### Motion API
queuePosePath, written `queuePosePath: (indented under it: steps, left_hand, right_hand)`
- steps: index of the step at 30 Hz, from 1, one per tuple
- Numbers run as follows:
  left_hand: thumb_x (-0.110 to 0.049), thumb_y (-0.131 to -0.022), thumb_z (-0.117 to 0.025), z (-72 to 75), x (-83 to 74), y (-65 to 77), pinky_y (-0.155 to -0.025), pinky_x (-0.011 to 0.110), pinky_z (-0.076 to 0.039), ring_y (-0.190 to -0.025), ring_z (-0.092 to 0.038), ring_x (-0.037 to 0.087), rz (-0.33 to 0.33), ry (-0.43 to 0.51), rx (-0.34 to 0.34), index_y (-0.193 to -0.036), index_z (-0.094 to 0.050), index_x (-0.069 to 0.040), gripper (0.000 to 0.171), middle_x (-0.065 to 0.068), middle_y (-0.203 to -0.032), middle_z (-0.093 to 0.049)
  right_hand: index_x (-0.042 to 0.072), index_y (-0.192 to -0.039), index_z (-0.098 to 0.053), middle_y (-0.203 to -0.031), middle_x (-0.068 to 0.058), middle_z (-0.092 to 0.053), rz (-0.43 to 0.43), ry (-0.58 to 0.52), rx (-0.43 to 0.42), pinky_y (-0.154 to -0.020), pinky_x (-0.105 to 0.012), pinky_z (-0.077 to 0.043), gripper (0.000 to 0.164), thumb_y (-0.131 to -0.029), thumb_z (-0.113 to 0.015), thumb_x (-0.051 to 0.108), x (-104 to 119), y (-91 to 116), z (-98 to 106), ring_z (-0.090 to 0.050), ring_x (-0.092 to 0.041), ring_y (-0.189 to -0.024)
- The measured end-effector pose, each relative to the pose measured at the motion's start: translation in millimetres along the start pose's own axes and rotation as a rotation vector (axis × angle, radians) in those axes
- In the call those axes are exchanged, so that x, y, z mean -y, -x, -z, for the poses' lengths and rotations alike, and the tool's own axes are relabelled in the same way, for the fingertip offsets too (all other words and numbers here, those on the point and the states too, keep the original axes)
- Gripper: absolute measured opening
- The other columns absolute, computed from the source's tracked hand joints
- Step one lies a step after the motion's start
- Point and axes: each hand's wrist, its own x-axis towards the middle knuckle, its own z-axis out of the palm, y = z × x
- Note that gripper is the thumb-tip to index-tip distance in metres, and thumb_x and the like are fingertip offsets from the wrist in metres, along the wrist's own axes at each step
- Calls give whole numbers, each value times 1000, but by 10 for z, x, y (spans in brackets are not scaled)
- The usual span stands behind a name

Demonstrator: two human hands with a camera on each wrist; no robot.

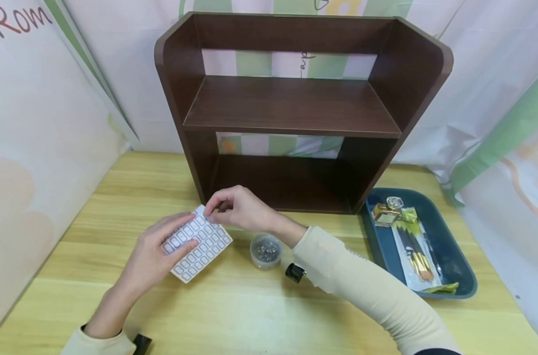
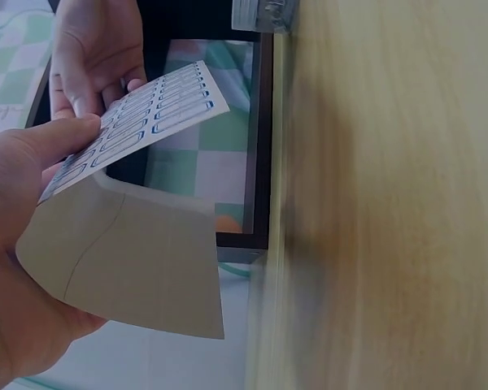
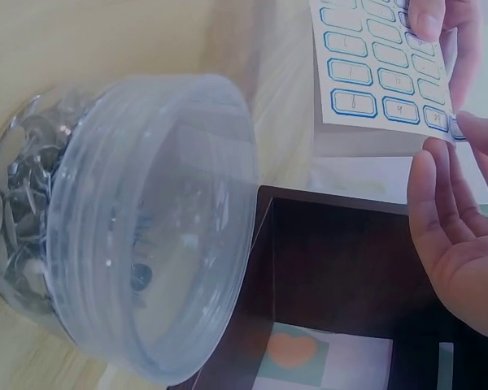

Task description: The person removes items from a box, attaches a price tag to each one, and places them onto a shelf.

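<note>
A white sticker sheet [image 1: 209,249] with rows of blue-bordered labels is held at a slant above the table by the left hand [image 1: 151,251]. That thumb presses on the printed face while the fingers lie behind. In the left wrist view a plain backing [image 2: 146,252] curves below the printed labels [image 2: 159,106]. At the sheet's upper corner the right hand [image 1: 240,209] pinches a label [image 3: 457,130] between thumb and index finger; its edge sticks out past the sheet. Faint handwritten marks show on some labels in the right wrist view.
Beneath the right forearm stands a round clear tub [image 1: 266,251] of small metallic pieces. A dark brown two-tier shelf [image 1: 291,106] stands behind the hands. To the right, a blue-green tray [image 1: 466,276] holds a perfume bottle [image 1: 386,214] and a packet of brushes [image 1: 415,251].
</note>
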Motion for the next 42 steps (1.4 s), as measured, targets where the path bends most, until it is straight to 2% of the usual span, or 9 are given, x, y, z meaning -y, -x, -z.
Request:
queuePosePath:
  steps: [9, 17, 20, 22, 25, 29, 37, 42]
  left_hand:
    - [-5, -81, -84, -7, 12, 12, -97, 10, -40, -119, -60, 30, -16, -19, -22, -131, -66, -8, 54, 11, -132, -63]
    - [-6, -82, -84, 17, 16, 31, -97, 5, -35, -119, -60, 35, 3, -52, -51, -132, -66, -9, 54, 15, -132, -63]
    - [-7, -82, -84, 40, 38, 38, -100, 17, -43, -118, -60, 36, 12, -101, -65, -132, -65, -9, 54, 15, -131, -64]
    - [-8, -81, -85, 54, 65, 42, -100, 31, -48, -117, -61, 36, 5, -144, -76, -131, -66, -8, 53, 16, -130, -65]
    - [-8, -80, -86, 74, 117, 49, -95, 51, -48, -115, -62, 38, -4, -195, -96, -129, -65, -5, 53, 18, -127, -66]
    - [-9, -80, -85, 111, 192, 58, -94, 56, -48, -115, -61, 42, 16, -234, -110, -129, -65, -3, 53, 20, -127, -65]
    - [-17, -85, -81, 244, 355, 111, -91, 64, -46, -113, -58, 51, 127, -370, -74, -132, -60, 1, 55, 28, -128, -61]
    - [-15, -83, -82, 328, 457, 152, -86, 67, -46, -108, -58, 54, 134, -434, -90, -130, -60, 4, 55, 32, -124, -61]
  right_hand:
    - [12, -88, -74, -92, 4, -69, 13, 111, -51, -79, -26, -56, 11, -86, -79, 3, 11, 57, 9, -62, -10, -84]
    - [14, -89, -76, -91, 8, -70, 4, 164, -72, -74, -27, -53, 8, -86, -80, 7, 30, 114, 32, -59, -12, -84]
    - [14, -88, -76, -88, 9, -70, -18, 166, -76, -67, -23, -50, 7, -86, -81, 9, 30, 149, 44, -57, -11, -78]
    - [14, -88, -76, -85, 10, -70, -38, 147, -78, -61, -21, -47, 6, -87, -80, 10, 24, 176, 52, -55, -10, -73]
    - [13, -89, -76, -82, 10, -70, -63, 119, -76, -56, -21, -45, 5, -87, -80, 10, 2, 221, 61, -55, -9, -68]
    - [10, -90, -76, -81, 9, -70, -79, 111, -76, -59, -21, -49, 4, -88, -79, 9, -35, 289, 83, -59, -9, -71]
    - [8, -87, -74, -79, 6, -70, -103, 123, -99, -59, -23, -51, 5, -87, -79, 6, -124, 451, 139, -63, -9, -68]
    - [10, -84, -73, -78, 6, -70, -128, 130, -118, -60, -23, -53, 8, -85, -80, 6, -194, 556, 187, -65, -9, -68]
